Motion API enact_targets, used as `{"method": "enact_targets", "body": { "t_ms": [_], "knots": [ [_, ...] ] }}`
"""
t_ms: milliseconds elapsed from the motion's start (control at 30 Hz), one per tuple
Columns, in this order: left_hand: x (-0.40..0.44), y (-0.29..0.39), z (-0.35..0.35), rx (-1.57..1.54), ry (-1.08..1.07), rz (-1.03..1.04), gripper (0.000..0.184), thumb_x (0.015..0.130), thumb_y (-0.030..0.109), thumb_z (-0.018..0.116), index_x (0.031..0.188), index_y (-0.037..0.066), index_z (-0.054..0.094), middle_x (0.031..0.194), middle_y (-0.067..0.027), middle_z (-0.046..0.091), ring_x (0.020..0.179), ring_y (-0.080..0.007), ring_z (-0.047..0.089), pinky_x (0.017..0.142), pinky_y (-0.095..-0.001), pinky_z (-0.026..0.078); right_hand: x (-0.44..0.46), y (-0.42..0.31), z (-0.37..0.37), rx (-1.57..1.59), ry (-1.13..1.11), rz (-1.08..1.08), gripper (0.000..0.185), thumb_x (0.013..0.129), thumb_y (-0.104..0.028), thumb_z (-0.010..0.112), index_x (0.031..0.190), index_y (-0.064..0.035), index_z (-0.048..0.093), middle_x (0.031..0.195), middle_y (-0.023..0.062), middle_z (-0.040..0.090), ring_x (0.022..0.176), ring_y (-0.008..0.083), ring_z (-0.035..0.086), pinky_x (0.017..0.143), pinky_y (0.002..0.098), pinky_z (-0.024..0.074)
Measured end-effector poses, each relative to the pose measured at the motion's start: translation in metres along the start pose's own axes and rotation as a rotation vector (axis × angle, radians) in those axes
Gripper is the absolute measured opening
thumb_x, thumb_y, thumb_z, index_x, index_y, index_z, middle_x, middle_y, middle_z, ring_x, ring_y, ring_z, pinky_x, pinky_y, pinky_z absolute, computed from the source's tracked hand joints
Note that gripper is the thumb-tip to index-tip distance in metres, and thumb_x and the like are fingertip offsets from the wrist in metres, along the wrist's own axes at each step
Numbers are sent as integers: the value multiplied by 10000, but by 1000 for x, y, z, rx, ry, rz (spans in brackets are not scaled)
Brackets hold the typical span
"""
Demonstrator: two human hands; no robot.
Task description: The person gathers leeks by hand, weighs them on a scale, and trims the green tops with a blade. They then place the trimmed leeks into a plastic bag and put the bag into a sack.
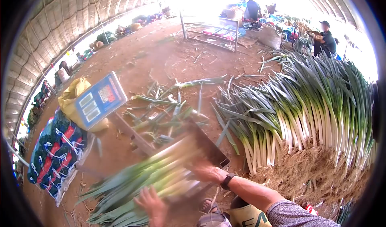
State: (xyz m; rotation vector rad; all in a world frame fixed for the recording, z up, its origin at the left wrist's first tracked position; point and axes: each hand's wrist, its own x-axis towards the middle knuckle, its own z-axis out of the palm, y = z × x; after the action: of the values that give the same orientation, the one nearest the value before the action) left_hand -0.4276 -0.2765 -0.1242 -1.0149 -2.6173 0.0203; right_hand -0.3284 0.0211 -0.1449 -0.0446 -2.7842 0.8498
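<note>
A bundle of leeks (132,186) lies across the dark metal platform of a scale (205,144), green leaves to the lower left and pale stalks to the right. My left hand (152,205) rests on the leaves with its fingers apart. Smeared by motion, my right hand (205,172) is at the pale stalk end near the platform's corner; its grip cannot be made out. A dark band circles my right wrist. The scale's blue display panel (100,100) stands tilted on a post beyond the bundle.
A large pile of leeks (305,110) with roots fills the right side. Cut leaves (169,110) litter the dirt floor. A yellow sack (76,96) and a patterned bag or cloth (56,154) are at left. A metal frame (211,34) and a seated person (325,40) are farther back.
</note>
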Motion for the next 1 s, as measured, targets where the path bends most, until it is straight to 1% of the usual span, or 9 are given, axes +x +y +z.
{"method": "enact_targets", "body": {
  "t_ms": [133,267,367,467,567,700,833,900,1000],
  "knots": [
    [-2,-19,-2,-71,-115,112,953,796,650,689,1490,48,435,1512,-198,433,1417,-378,353,1138,-630,201,-2,-8,-12,1,31,-37,547,939,-351,677,1386,-73,531,1184,232,566,1064,387,572,876,497,495],
    [0,-32,4,-178,-184,139,859,740,444,748,1467,77,475,1529,-171,415,1436,-370,336,1143,-630,235,1,4,4,-59,88,-90,579,933,-380,693,1384,-56,528,1134,222,588,1006,376,580,820,497,504],
    [3,-38,-4,-283,-262,131,889,703,402,771,1479,95,465,1546,-166,393,1449,-358,322,1149,-606,246,3,-19,-16,-220,-92,26,447,892,-200,664,1281,-1,568,1130,188,606,1038,343,623,838,414,544],
    [6,-46,6,-226,-330,147,1168,585,426,908,1559,121,342,1585,-173,352,1479,-373,283,1189,-561,189,-1,-45,-55,-307,-257,-24,338,891,-168,658,1169,14,594,1050,163,645,977,327,659,756,415,559],
    [17,-38,-17,-376,-412,60,1153,582,449,898,1550,121,365,1583,-168,362,1489,-355,274,1208,-545,176,-20,-44,-79,-205,-20,-247,255,895,-150,650,1082,18,606,944,169,664,890,349,682,713,438,558],
    [25,-44,-20,-509,-274,48,823,721,488,807,1402,95,564,1469,-193,528,1362,-385,476,1140,-521,348,-63,-65,-181,52,-175,-73,222,932,-142,605,1105,-5,627,905,159,675,828,372,677,744,434,563],
    [31,-39,-48,-797,-42,-204,431,830,161,730,1233,17,678,1240,-202,670,1165,-377,626,1025,-442,477,-147,-32,-208,387,-54,328,207,959,-164,584,1098,-35,666,1000,183,692,898,374,674,791,471,549],
    [41,-36,-57,-832,96,-247,256,884,-23,574,1100,-16,710,1011,-166,714,910,-278,678,838,-385,537,-192,-32,-229,24,-83,323,193,958,-166,593,1082,-46,678,996,198,694,900,379,674,791,474,547],
    [52,9,-137,-1105,108,-325,198,974,46,544,1065,2,713,864,-57,673,735,-127,564,679,-311,482,-274,-14,-227,154,-22,561,210,957,-190,603,1086,-45,683,941,207,689,878,370,678,772,466,542]
  ]
}}
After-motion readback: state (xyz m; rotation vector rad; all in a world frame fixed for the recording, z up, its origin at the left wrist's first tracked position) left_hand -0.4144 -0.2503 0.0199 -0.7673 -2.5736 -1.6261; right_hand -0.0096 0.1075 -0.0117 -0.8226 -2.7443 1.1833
